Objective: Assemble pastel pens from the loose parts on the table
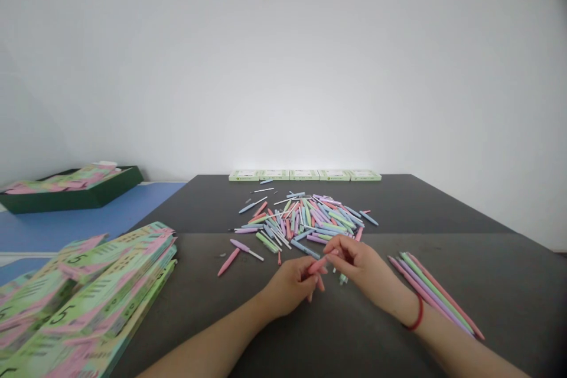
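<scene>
My left hand (287, 290) is closed around a short pink pen piece (317, 266) just in front of the pile. At its upper end, my right hand (362, 264) pinches with thumb and fingertips; whether it grips a separate small part there is hidden. Beyond both hands lies a loose heap of pastel pen parts (305, 218) in pink, purple, blue and green, mixed with thin white sticks. Left of my left hand rest a pink pen piece (228, 262) and a purple piece (240, 244) with a white stick poking out.
Several long pastel pens (436, 295) lie side by side to the right. Stacked green and pink packages (106, 289) cover the near left. A dark green tray (95, 196) holds more packages on a blue surface. White-green boxes (304, 175) line the back of the dark table (443, 207).
</scene>
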Available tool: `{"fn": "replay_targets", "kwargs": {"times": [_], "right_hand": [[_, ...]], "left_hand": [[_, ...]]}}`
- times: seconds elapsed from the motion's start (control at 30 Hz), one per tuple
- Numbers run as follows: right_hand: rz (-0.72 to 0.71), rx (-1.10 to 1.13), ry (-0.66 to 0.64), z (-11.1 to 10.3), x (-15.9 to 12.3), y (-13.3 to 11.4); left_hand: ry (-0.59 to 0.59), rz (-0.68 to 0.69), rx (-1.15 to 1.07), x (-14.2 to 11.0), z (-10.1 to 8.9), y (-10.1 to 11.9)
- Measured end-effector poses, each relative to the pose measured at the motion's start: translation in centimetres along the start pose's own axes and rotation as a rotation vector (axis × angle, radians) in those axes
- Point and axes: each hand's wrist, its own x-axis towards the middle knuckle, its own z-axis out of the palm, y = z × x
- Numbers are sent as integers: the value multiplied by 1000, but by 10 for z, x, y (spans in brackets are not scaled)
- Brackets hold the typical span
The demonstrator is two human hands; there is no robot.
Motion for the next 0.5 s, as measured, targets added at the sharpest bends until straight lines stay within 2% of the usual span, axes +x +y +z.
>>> {"fn": "replay_targets", "kwargs": {"times": [0.1, 0.2, 0.3, 0.4, 0.5], "right_hand": [[46, 87, 42, 2, 6, 7], [155, 206, 69, 2, 7, 18], [234, 378, 97, 1, 5, 30], [256, 502, 96, 2, 2, 39], [259, 632, 98, 6, 0, 43]], "left_hand": [[-32, -15, -54, 1, -2, -1], [-50, -26, -101, 2, -4, -2], [-12, -31, -108, 1, -6, 2], [28, -53, -7, -3, -8, 10], [14, -102, 143, -6, -14, 20]]}}
